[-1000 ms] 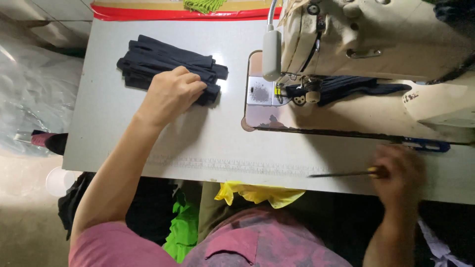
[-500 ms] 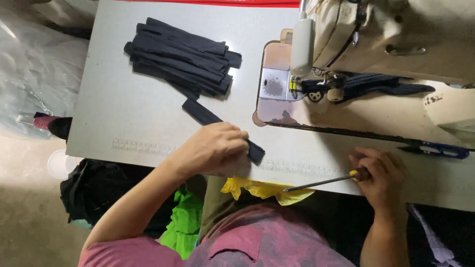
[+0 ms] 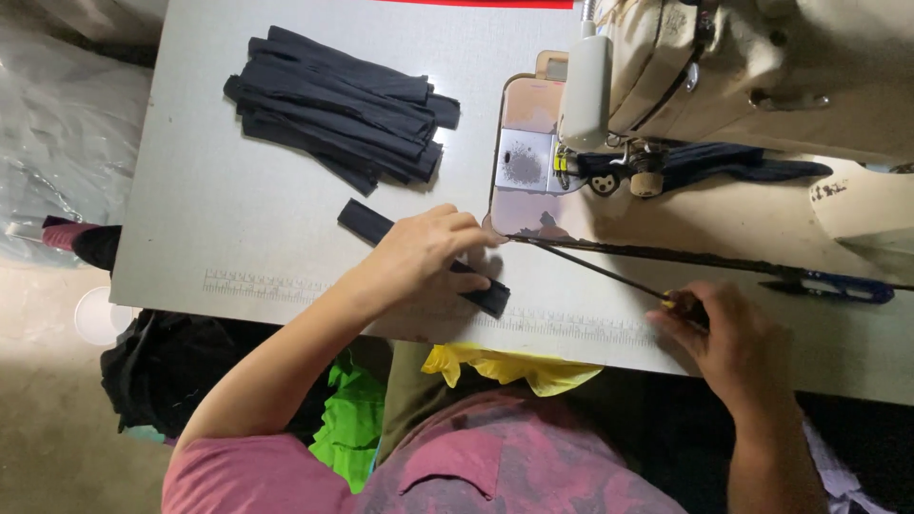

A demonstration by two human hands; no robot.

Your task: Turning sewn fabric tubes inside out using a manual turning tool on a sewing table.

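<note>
Hands first — the right hand (image 3: 728, 347) is closed round a thin rod (image 3: 595, 269), the left hand (image 3: 428, 257) pins a dark fabric strip (image 3: 367, 221) flat on the bench (image 3: 190, 190). Best keep it straight when feeding toward the sewing machine (image 3: 743, 57); the strip pile (image 3: 333, 105) lies beyond.

Surface: a pale grey sewing table (image 3: 219, 200) with a printed ruler strip (image 3: 286, 284) along its near edge.
Far left: a pile of dark fabric strips (image 3: 338, 105) — loosely stacked, fanned at an angle.
Near middle: a single dark fabric strip (image 3: 367, 221) lying flat and slanted, apart from the pile.
Right: a beige sewing machine (image 3: 762, 67) over a metal needle plate (image 3: 524, 162).
Far right: blue-handled thread snips (image 3: 838, 285) — lying flat.
</note>
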